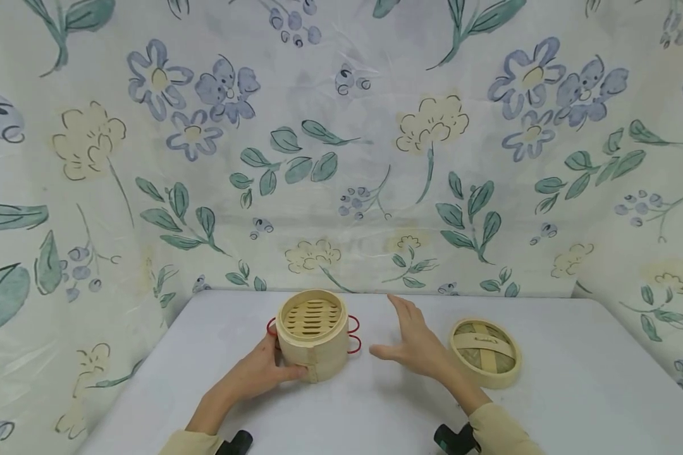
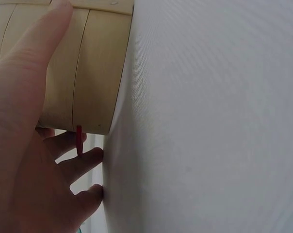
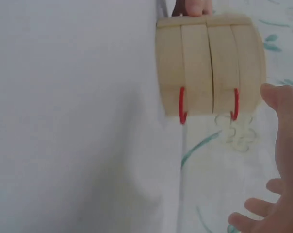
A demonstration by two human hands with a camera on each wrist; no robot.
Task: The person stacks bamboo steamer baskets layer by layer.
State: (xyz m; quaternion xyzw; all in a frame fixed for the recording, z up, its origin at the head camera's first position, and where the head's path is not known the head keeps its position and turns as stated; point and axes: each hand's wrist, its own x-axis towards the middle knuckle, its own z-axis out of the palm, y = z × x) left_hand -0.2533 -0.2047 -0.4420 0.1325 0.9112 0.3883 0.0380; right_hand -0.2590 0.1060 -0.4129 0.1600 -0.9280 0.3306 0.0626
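Observation:
A round bamboo steamer (image 1: pixel 319 357) of two stacked tiers stands on the white table, its slatted inside showing from above. Red loop handles (image 3: pixel 183 104) stick out from its sides. My left hand (image 1: pixel 256 373) holds it from the left, with the thumb across the front and the fingers round the far left side, by a red loop. To the right of the steamer my right hand (image 1: pixel 418 344) is apart from it, thumb and fingers spread with nothing between them. Right of that hand lies the woven bamboo lid (image 1: pixel 486 352), top up.
The white table (image 1: pixel 375 411) runs back to a wall hung with flowered cloth (image 1: pixel 341 189), which also lines both sides. Dark wrist camera mounts (image 1: pixel 455 437) sit below both hands near the front.

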